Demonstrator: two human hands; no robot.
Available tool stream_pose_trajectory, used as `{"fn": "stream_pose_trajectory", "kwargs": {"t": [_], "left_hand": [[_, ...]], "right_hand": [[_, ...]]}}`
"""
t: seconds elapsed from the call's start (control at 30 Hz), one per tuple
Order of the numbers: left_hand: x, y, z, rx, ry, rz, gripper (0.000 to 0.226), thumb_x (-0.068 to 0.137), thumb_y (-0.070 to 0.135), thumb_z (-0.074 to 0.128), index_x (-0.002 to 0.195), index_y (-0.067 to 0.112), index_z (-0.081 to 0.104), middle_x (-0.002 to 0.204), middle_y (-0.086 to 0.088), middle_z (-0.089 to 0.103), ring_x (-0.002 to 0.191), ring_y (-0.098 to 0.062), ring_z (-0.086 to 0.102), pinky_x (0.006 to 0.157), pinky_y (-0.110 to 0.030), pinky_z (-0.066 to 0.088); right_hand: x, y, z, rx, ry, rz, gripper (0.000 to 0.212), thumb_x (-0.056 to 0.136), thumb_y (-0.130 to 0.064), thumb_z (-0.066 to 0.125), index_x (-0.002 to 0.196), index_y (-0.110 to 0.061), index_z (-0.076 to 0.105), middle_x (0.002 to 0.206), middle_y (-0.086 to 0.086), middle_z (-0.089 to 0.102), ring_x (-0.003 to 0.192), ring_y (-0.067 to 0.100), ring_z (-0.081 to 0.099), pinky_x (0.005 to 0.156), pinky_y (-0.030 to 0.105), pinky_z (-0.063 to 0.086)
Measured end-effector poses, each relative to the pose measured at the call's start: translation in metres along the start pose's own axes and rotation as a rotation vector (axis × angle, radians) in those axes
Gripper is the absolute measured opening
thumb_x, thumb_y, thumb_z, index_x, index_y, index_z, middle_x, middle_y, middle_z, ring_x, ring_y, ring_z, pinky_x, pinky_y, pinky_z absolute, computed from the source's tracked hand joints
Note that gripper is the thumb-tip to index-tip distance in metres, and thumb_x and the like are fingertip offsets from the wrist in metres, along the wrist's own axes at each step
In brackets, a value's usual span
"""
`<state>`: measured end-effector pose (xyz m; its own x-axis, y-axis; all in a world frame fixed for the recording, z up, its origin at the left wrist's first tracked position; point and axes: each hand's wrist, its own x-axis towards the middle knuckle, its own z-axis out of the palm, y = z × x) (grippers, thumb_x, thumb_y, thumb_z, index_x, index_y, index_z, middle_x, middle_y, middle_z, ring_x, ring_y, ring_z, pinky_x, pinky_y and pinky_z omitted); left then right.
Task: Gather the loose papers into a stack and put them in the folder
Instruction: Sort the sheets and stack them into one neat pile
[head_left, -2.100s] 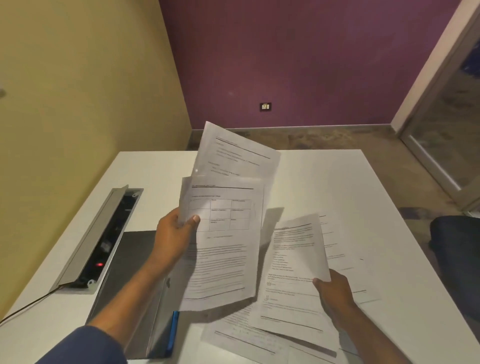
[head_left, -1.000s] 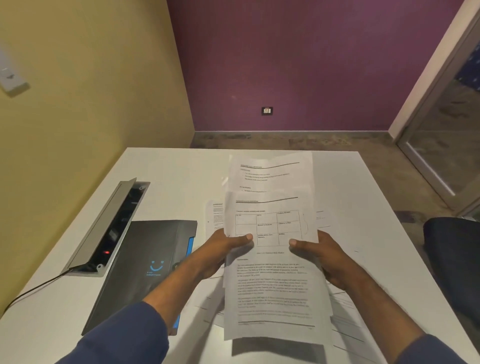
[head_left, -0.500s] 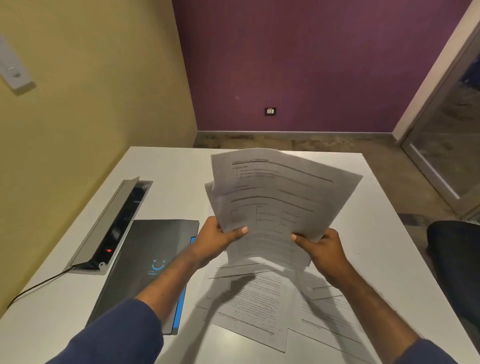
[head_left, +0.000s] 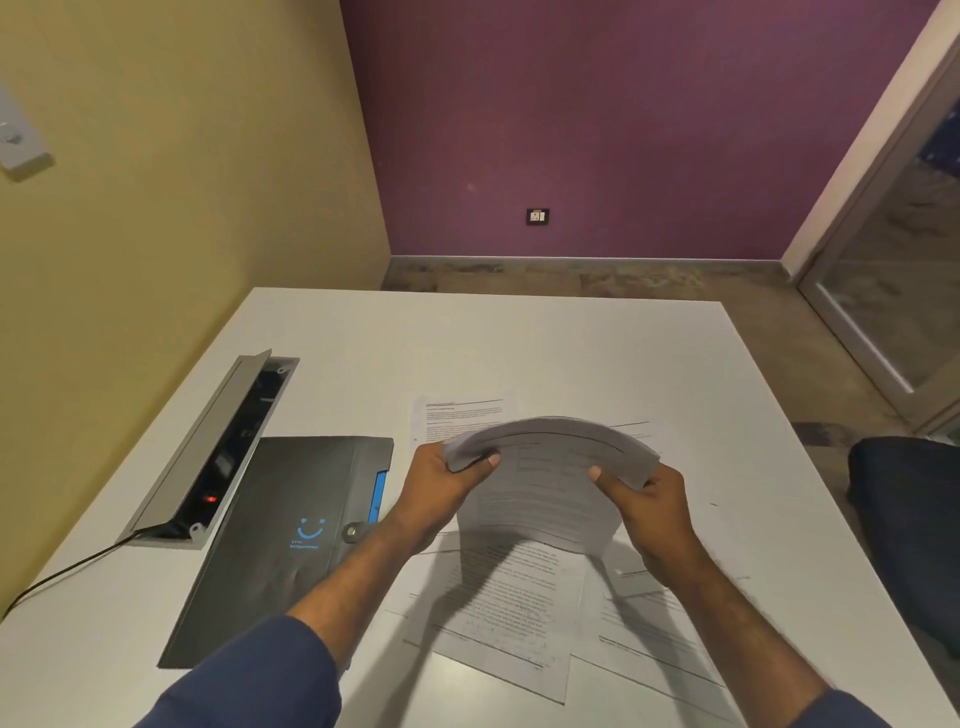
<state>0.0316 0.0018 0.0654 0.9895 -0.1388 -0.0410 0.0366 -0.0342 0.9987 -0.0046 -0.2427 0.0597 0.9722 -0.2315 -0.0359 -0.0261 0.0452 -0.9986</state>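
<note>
While the folder (head_left: 291, 540) lies closed, left hand (head_left: 441, 483) and right hand (head_left: 649, 504) each grip the stack (head_left: 545, 467).

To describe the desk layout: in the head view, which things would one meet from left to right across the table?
Open grey metal cable box → dark grey folder with blue smiley → left hand → bent stack of white papers → right hand.

Open cable box (head_left: 208, 452), wall socket (head_left: 537, 216)
</note>
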Motion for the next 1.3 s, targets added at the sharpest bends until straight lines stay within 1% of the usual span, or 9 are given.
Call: {"fn": "stream_pose_trajectory", "kwargs": {"t": [0.17, 0.3, 0.4, 0.53, 0.63, 0.8, 0.97, 1.07, 1.3], "left_hand": [[-0.010, -0.008, 0.007, 0.084, 0.009, 0.006, 0.025, 0.089, 0.022, 0.073, 0.104, 0.042, 0.070, 0.094, 0.021, 0.077, 0.093, -0.003, 0.071, 0.075, -0.012, 0.053], [-0.005, -0.008, 0.009, 0.021, 0.196, -0.056, 0.010, 0.086, 0.031, 0.075, 0.083, 0.040, 0.074, 0.078, 0.014, 0.076, 0.077, -0.005, 0.070, 0.060, -0.016, 0.054], [0.001, -0.003, 0.002, -0.203, 0.322, -0.163, 0.017, 0.084, 0.033, 0.076, 0.098, 0.024, 0.072, 0.090, 0.006, 0.079, 0.092, -0.014, 0.072, 0.067, -0.021, 0.056], [0.003, 0.007, -0.011, -0.365, 0.377, -0.168, 0.019, 0.089, 0.021, 0.072, 0.107, 0.019, 0.070, 0.116, -0.005, 0.074, 0.106, -0.017, 0.069, 0.094, -0.037, 0.052], [0.003, 0.011, -0.010, -0.476, 0.380, -0.209, 0.016, 0.092, 0.016, 0.068, 0.108, 0.019, 0.070, 0.111, -0.003, 0.077, 0.103, -0.018, 0.071, 0.093, -0.039, 0.053], [0.004, 0.002, -0.004, -0.688, 0.357, -0.327, 0.015, 0.093, 0.012, 0.066, 0.094, 0.017, 0.080, 0.102, -0.003, 0.079, 0.092, -0.017, 0.076, 0.071, -0.029, 0.062], [-0.002, -0.014, -0.010, -0.755, 0.367, -0.501, 0.016, 0.091, 0.017, 0.069, 0.086, 0.011, 0.083, 0.096, -0.006, 0.080, 0.085, -0.020, 0.077, 0.065, -0.031, 0.062], [-0.007, -0.027, -0.009, -0.657, 0.420, -0.549, 0.013, 0.091, 0.019, 0.070, 0.101, 0.013, 0.076, 0.092, -0.002, 0.080, 0.085, -0.020, 0.077, 0.078, -0.038, 0.061], [-0.021, -0.044, -0.011, -0.553, 0.457, -0.620, 0.027, 0.092, 0.012, 0.069, 0.119, 0.011, 0.067, 0.109, -0.008, 0.075, 0.102, -0.028, 0.070, 0.094, -0.046, 0.055]], "right_hand": [[-0.008, 0.020, -0.001, -0.043, 0.019, 0.094, 0.023, 0.082, -0.007, 0.076, 0.090, -0.028, 0.070, 0.082, -0.013, 0.076, 0.079, 0.006, 0.072, 0.063, 0.017, 0.054], [-0.010, 0.028, -0.007, -0.045, 0.006, 0.100, 0.024, 0.084, -0.001, 0.073, 0.098, -0.021, 0.072, 0.091, -0.009, 0.079, 0.083, 0.006, 0.074, 0.066, 0.015, 0.056], [-0.015, 0.035, -0.014, -0.045, 0.024, 0.128, 0.042, 0.080, -0.009, 0.079, 0.120, -0.015, 0.065, 0.107, 0.001, 0.075, 0.097, 0.016, 0.072, 0.080, 0.026, 0.059], [-0.021, 0.043, -0.021, -0.048, 0.125, 0.236, 0.070, 0.072, -0.025, 0.085, 0.134, -0.022, 0.052, 0.121, -0.003, 0.065, 0.111, 0.017, 0.063, 0.089, 0.038, 0.054], [-0.022, 0.048, -0.020, 0.141, 0.135, 0.358, 0.059, 0.076, -0.021, 0.080, 0.129, -0.017, 0.053, 0.120, 0.003, 0.069, 0.108, 0.023, 0.066, 0.080, 0.036, 0.051], [-0.030, 0.051, -0.005, 0.469, -0.053, 0.528, 0.050, 0.080, -0.025, 0.069, 0.128, -0.011, 0.062, 0.119, 0.010, 0.073, 0.099, 0.022, 0.073, 0.074, 0.034, 0.059], [-0.031, 0.051, 0.000, 0.613, -0.040, 0.574, 0.049, 0.080, -0.013, 0.067, 0.129, -0.008, 0.061, 0.126, 0.015, 0.068, 0.111, 0.028, 0.068, 0.093, 0.048, 0.056], [-0.034, 0.047, -0.001, 0.545, -0.057, 0.563, 0.049, 0.084, -0.001, 0.065, 0.132, -0.008, 0.059, 0.127, 0.016, 0.067, 0.117, 0.033, 0.064, 0.106, 0.055, 0.044], [-0.034, 0.034, -0.001, 0.282, -0.007, 0.502, 0.043, 0.089, 0.005, 0.062, 0.131, -0.001, 0.058, 0.125, 0.018, 0.067, 0.110, 0.031, 0.066, 0.099, 0.048, 0.050]]}}
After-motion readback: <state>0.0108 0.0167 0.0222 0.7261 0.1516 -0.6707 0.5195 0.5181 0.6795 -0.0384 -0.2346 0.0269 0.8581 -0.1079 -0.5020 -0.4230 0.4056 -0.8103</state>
